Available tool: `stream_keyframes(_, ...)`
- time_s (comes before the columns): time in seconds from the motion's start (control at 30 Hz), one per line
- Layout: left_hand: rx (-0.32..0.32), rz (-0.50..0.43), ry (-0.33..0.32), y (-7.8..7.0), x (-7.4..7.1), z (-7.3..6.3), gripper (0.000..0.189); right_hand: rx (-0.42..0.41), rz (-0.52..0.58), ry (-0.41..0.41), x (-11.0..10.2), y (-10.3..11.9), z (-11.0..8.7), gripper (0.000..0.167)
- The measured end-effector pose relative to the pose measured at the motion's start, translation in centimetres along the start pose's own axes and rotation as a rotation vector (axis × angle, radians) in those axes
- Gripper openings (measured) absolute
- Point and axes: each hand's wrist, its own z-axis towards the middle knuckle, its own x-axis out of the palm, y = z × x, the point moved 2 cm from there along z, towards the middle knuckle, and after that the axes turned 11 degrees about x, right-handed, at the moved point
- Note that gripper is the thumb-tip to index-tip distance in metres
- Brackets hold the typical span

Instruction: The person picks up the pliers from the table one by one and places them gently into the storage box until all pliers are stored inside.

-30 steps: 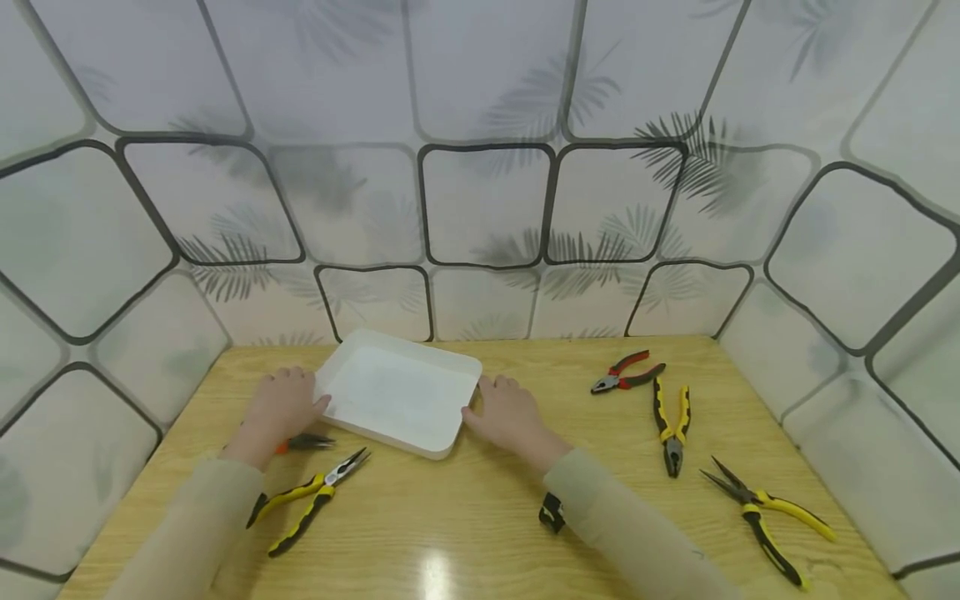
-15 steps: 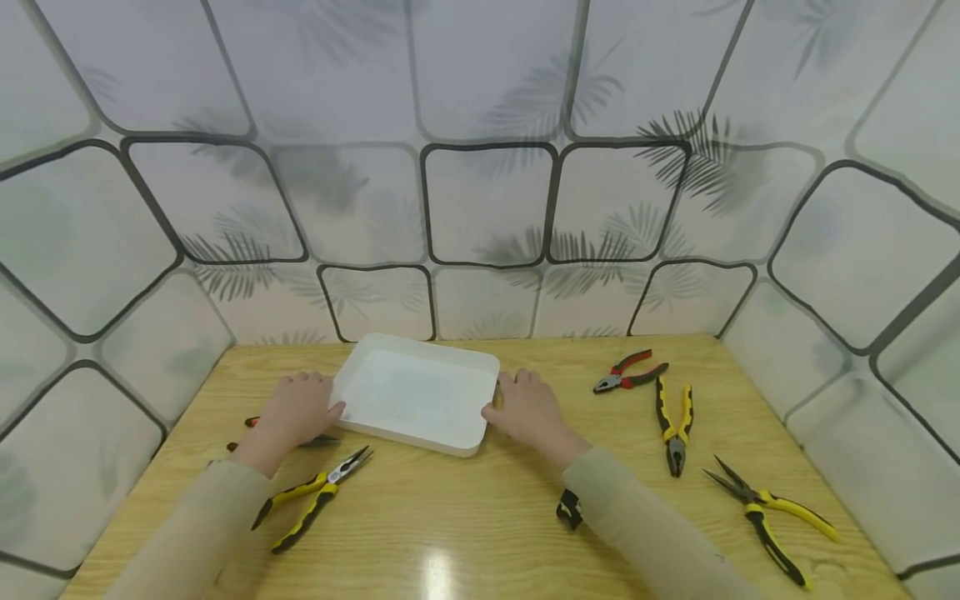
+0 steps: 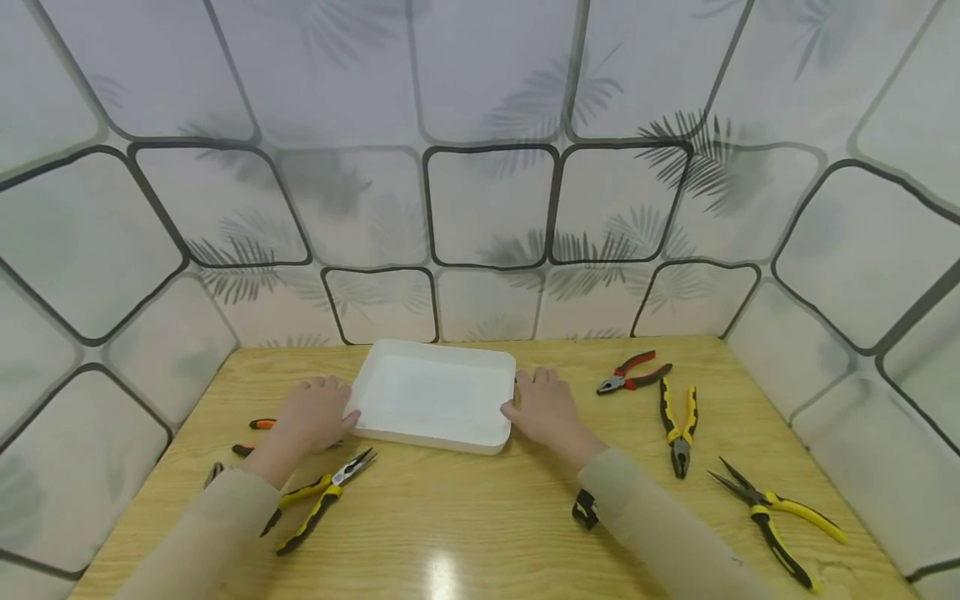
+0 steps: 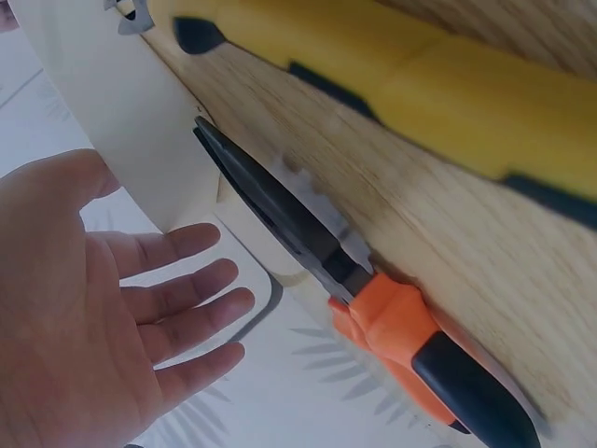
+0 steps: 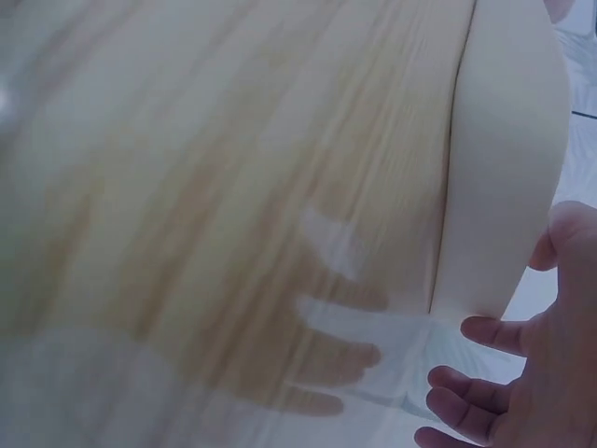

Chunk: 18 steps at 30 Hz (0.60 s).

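Observation:
A shallow white tray (image 3: 427,392) lies near the back of the wooden table, its long sides nearly parallel to the wall. My left hand (image 3: 311,417) holds its left end, with the thumb over the rim; in the left wrist view the index fingertip meets the tray wall (image 4: 140,121) and the other fingers extend past it. At the right end my right hand (image 3: 547,408) pinches the rim between thumb and index finger, as the right wrist view shows. Orange-and-black long-nose pliers (image 4: 401,322) lie beside the left hand, partly hidden by it in the head view.
Yellow-and-black long-nose pliers (image 3: 326,496) lie in front of the left hand. A metal tool tip (image 3: 214,473) peeks out by the left sleeve. On the right lie red-handled pliers (image 3: 622,382), yellow combination pliers (image 3: 678,437) and yellow long-nose pliers (image 3: 757,500). A patterned wall (image 3: 487,208) stands behind.
Both hands have moved the tray to the right and turned it so that it sits squarer to the back wall. More of the orange pliers' handles now shows. The other pliers stay put.

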Motion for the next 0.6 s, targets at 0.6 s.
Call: stream_keyframes(0.6, 0.072, 0.003, -0.015, -2.7, -0.4, 0.0, 0.042, -0.039, -0.022, -0.049, 0.0, -2.7, -0.1, 0.036)
